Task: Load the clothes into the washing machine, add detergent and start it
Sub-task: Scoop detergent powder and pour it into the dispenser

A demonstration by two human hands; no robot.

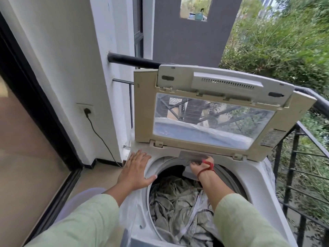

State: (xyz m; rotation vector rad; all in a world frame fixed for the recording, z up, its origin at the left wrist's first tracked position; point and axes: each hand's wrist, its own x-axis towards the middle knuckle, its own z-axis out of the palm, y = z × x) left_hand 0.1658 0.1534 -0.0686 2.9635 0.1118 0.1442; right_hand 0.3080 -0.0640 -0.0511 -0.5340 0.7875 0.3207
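Outside on a balcony, the washing machine (258, 177) stands with its lid (144, 111) folded up and back. Grey-green clothes (178, 205) lie crumpled inside the drum (229, 177). The left hand (137, 170) rests flat, fingers straight and spread, on the machine's top at the left edge of the opening. The right hand (199, 167), a red thread round its wrist, reaches across the drum to the back, where its fingers curl onto a small grey drawer (192, 156) below the lid's hinge. A black cord (99, 136) runs up to a wall socket (85, 109) on the left; a black railing (293, 175) stands just beside the machine
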